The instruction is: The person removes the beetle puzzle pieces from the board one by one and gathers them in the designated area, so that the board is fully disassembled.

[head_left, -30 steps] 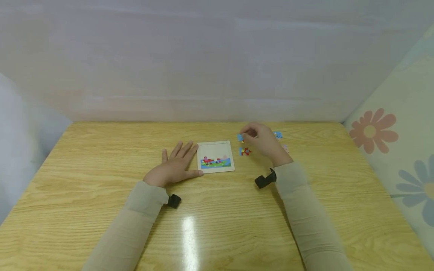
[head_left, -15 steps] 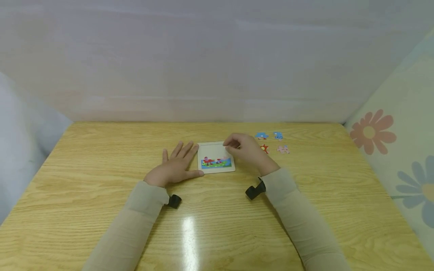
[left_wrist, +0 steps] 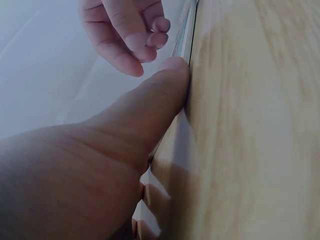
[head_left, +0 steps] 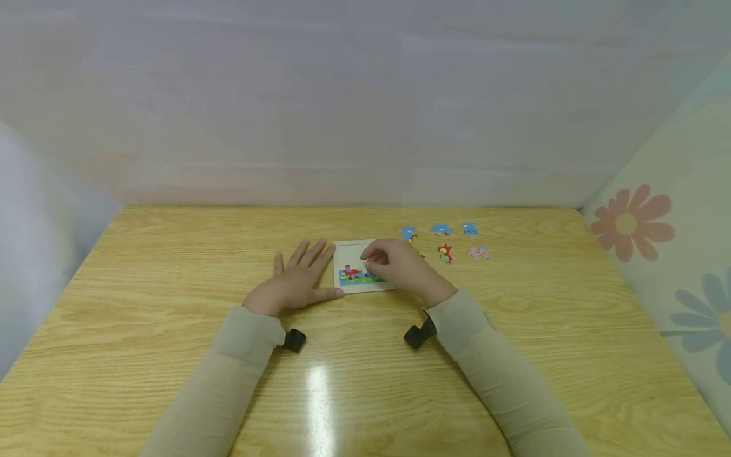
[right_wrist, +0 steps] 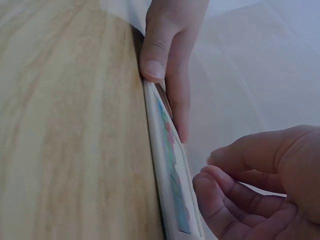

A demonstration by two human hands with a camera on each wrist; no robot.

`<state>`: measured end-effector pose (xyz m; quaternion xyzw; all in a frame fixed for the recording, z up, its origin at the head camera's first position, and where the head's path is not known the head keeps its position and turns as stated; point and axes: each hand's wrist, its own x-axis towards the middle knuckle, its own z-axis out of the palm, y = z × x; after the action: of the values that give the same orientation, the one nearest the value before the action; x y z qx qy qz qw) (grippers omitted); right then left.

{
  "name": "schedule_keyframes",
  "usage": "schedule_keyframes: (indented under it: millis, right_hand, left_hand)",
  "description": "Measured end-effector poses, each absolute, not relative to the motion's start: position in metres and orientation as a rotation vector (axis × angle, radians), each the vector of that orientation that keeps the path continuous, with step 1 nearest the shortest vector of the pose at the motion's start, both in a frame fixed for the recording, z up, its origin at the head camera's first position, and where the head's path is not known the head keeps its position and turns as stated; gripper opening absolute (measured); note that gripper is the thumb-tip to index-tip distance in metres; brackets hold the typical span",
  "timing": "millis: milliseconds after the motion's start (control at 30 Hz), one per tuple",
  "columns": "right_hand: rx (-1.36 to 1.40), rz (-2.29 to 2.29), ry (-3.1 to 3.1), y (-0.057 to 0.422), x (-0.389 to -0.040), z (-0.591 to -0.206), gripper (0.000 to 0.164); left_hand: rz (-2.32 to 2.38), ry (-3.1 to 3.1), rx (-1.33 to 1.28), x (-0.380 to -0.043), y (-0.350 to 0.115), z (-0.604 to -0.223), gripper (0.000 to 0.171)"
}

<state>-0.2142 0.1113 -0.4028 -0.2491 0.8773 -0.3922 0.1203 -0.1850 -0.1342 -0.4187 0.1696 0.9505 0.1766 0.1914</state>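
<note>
Puzzle tray [head_left: 365,290] sat flat on the surface [head_left: 171,285], in front of the person and between the two hands. Left hand [head_left: 291,285] lay spread along its left side: thumb against the near left corner, a fingertip at the far left corner. Looked like a brace, two contacts well apart, so the tray wouldn't slide or twist; no grip needed for that. Right hand [head_left: 400,263] hung over the tray's right part, fingers curled, tips close together. No piece showed between them in either wrist view, so can't tell whether it pinched anything. Inside the tray, a printed strip [head_left: 355,278] filled the near side, bare backing beyond it; its right end was hidden by the right hand. Loose pieces lay to the right in two rough rows: three blue pieces [head_left: 441,229] at the back; a pink piece [head_left: 478,252], a red piece [head_left: 445,254] and one mostly covered by the right hand in front. Spaced apart, picture side up, probably to be readable and easy to pick singly, on the right hand's side for a short reach.
</note>
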Motion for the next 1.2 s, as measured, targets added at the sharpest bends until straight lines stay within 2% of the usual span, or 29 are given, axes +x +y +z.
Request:
schedule_keyframes:
  millis: [233, 467, 1200]
  right_hand:
    - [-0.665, -1.157, 2.505, 0.102, -0.209, -0.409, 0.021]
    - [-0.727, -1.094, 2.56, 0.096, -0.208, -0.413, 0.018]
    - [-0.689, -1.019, 2.588, 0.091, -0.204, -0.416, 0.018]
  left_hand:
    - [0.506, 2.668, 0.488, -0.185, -0.133, -0.419, 0.1]
    - [0.523, 2.656, 0.492, -0.185, -0.134, -0.418, 0.1]
    - [0.571, 2.62, 0.547, -0.184, -0.141, -0.416, 0.095]
